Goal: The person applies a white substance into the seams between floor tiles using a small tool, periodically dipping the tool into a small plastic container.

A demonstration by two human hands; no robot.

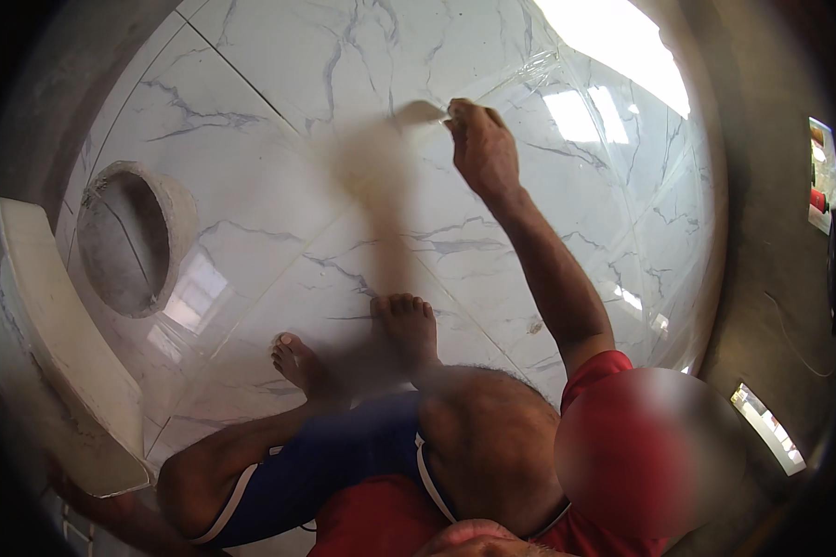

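My right hand (478,139) reaches out over the marbled floor tiles (279,56), palm down with its fingers pinched. From the fingertips sticks out a small pale curved piece (422,113), partly smeared, its kind unclear. A blurred brown smear (381,176) lies beside it on the left; I cannot make out what it is. At the lower left, my left hand (60,483) is in shadow at the edge of a tilted white plastic container (74,343). Its fingers are hidden, and whether it grips the container does not show.
A round, crusted, grey-white tub (178,213) sits on the tiles at the left, near the container. My bare feet (407,325) are planted below the middle. Crinkled clear film (534,70) shows at the upper right, close to bright window reflections. A curved dark edge borders the right.
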